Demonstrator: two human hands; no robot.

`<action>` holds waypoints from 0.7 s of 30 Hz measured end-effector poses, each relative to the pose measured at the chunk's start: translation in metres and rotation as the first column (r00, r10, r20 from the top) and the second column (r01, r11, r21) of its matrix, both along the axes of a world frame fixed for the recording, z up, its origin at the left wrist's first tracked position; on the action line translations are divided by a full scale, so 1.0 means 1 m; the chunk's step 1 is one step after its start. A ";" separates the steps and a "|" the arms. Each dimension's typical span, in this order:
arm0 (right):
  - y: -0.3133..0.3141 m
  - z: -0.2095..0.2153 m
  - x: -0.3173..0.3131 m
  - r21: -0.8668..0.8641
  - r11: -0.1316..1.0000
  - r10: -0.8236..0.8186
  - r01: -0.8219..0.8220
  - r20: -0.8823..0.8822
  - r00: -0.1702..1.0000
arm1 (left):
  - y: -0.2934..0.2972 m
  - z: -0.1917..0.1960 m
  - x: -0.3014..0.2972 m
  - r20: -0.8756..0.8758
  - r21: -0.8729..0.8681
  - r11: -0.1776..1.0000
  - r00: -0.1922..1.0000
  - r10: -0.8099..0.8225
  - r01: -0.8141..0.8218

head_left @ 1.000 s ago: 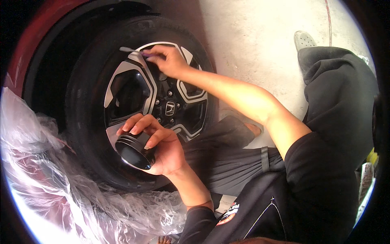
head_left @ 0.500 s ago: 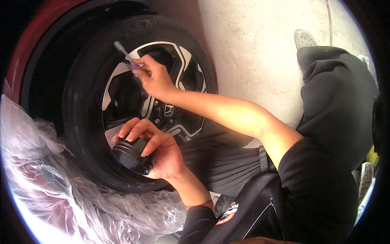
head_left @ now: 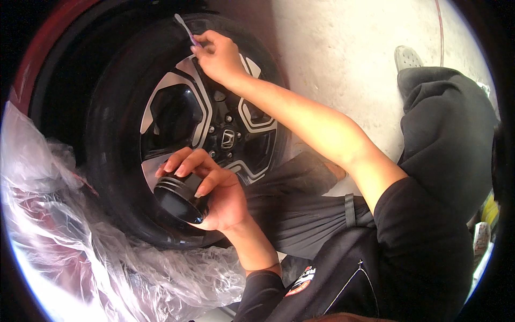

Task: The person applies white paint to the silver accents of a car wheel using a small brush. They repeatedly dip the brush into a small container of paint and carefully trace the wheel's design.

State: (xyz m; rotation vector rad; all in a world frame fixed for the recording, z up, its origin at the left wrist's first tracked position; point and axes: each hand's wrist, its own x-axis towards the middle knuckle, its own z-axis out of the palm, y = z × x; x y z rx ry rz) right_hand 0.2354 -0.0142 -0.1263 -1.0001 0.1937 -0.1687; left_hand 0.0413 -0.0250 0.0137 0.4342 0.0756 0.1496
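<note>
My right hand (head_left: 219,59) is closed around the purple handle of a toothbrush (head_left: 184,24), its pale head pointing up and left over the tyre's upper sidewall. Whether the bristles touch the rubber I cannot tell. Lower down, my left hand (head_left: 217,196) grips a black round jar (head_left: 174,201) with a ridged rim, tilted in front of the wheel's lower left part. Its opening is not visible. Behind both hands stands the black tyre (head_left: 115,155) with a black and silver alloy wheel (head_left: 203,115), an emblem and several lug nuts at its hub.
Crumpled clear plastic sheeting (head_left: 91,252) hangs along the lower left. A dark red body panel (head_left: 32,59) curves round the wheel arch. Pale floor (head_left: 332,53) lies to the right, with a thin hose (head_left: 441,32) and my grey clog (head_left: 407,57) on it.
My right hand has moved up and slightly right with the toothbrush, from the rim's upper left to the tyre's top. The left hand still holds the jar in nearly the same place.
</note>
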 end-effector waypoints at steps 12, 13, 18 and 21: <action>-0.018 -0.004 -0.003 -0.062 0.998 0.025 -0.024 0.025 0.999 | -0.007 -0.001 0.003 0.003 0.003 0.999 0.999 -0.042 0.042; -0.017 -0.006 -0.006 -0.086 0.996 0.001 0.002 0.041 0.999 | -0.004 -0.003 0.004 -0.012 -0.010 0.999 0.999 -0.043 0.043; -0.003 -0.023 -0.045 -0.140 0.987 0.083 -0.074 0.063 0.995 | 0.004 -0.009 0.005 -0.027 -0.014 0.999 0.999 -0.043 0.043; -0.019 -0.037 -0.012 -0.132 0.991 -0.010 0.010 0.003 1.000 | -0.005 -0.005 0.003 -0.029 -0.015 1.000 0.999 -0.028 0.028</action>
